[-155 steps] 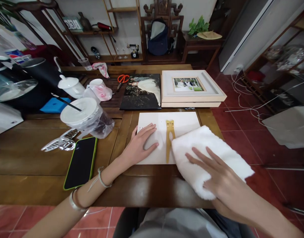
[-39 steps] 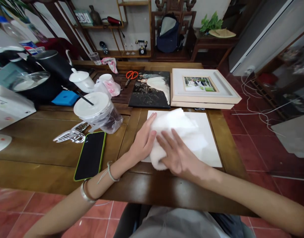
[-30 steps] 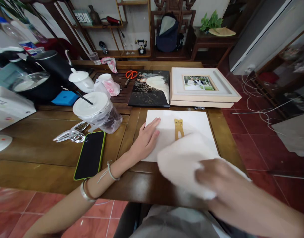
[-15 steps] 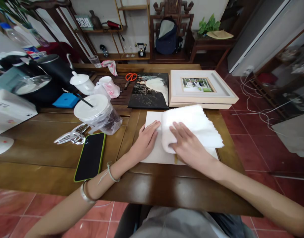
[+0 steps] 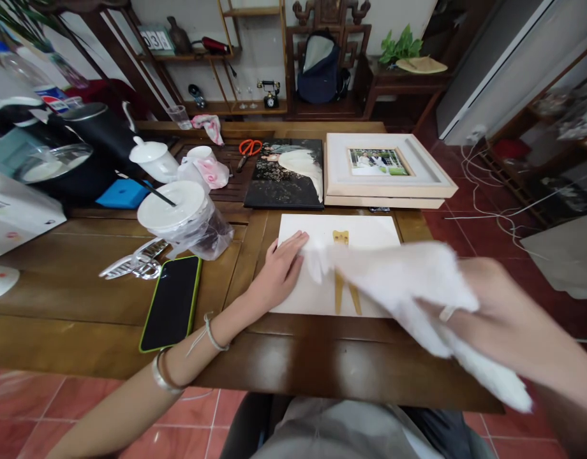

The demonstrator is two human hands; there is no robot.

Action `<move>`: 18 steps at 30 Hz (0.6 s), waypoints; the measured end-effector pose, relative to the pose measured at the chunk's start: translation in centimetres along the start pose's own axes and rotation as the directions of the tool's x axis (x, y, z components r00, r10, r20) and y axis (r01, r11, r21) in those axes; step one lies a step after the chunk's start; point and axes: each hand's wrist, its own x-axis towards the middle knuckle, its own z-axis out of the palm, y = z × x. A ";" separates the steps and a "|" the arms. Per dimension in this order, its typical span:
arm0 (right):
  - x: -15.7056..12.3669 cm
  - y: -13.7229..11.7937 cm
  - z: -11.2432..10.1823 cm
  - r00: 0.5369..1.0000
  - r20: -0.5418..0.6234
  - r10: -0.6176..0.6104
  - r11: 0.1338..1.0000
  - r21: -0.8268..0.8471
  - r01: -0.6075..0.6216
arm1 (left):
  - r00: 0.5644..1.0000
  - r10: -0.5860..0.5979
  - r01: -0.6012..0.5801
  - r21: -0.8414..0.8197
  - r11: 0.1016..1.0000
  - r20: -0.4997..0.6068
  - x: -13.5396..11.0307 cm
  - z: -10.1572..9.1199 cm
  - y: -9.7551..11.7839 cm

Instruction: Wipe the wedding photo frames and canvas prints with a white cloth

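My left hand [image 5: 280,273] lies flat, fingers stretched out, on the left side of a white rectangular panel [image 5: 374,233]. A gold-coloured piece with two spreading legs [image 5: 340,238] sits on the panel's middle, partly covered by cloth. At the right, my right hand [image 5: 494,312] is closed on a white cloth [image 5: 418,274]. Both are smeared by motion. The cloth is lifted, stretching across the panel's right part and hanging down past the table's front edge. Beyond the panel lie a dark photo panel [image 5: 286,175] and a pale picture frame [image 5: 339,166] with a small photo.
Left of the panel are a phone [image 5: 171,305], a silver trumpet-shaped object [image 5: 135,260] and a lidded cup with a straw [image 5: 173,207]. Orange-handled scissors [image 5: 249,150] lie near the back. A blue box [image 5: 124,194] and a white teapot [image 5: 154,159] stand farther left.
The white cloth has been lifted off the panel and swung right by my right hand, uncovering the gold piece. My left hand stays in place on the panel.
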 end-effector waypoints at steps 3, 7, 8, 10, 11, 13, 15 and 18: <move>1.3 2.2 -0.3 0.980 -0.195 -0.032 0.928 -0.370 -0.044 | 1.000 -0.003 0.003 -0.004 1.000 0.000 0.0 -0.1 0.1; 2.3 3.9 3.4 0.996 -0.015 -0.084 0.841 -0.538 0.062 | 1.000 -0.002 0.002 -0.005 1.000 -0.002 0.0 0.0 0.1; 2.4 4.3 4.6 0.996 0.054 -0.070 0.855 -0.511 0.088 | 1.000 -0.002 0.002 -0.003 1.000 -0.003 0.0 0.0 0.1; 2.3 5.2 6.7 0.988 0.149 -0.043 0.892 -0.440 0.105 | 1.000 0.000 0.000 0.001 1.000 -0.003 0.0 0.0 0.0; 2.2 5.6 7.5 0.985 0.170 -0.031 0.909 -0.406 0.098 | 1.000 0.002 -0.002 0.002 1.000 -0.003 0.0 0.0 0.0; 1.6 6.1 8.3 0.986 0.165 -0.033 0.933 -0.349 0.089 | 1.000 0.004 -0.004 0.000 1.000 -0.001 0.0 0.0 0.0; 0.7 6.0 8.3 0.987 0.154 -0.043 0.942 -0.323 0.092 | 1.000 0.005 -0.005 -0.004 1.000 -0.002 0.0 0.1 0.0; -1.3 4.4 7.4 0.981 0.185 -0.053 0.938 -0.328 0.112 | 1.000 0.012 -0.012 -0.003 1.000 -0.012 0.0 0.1 -0.1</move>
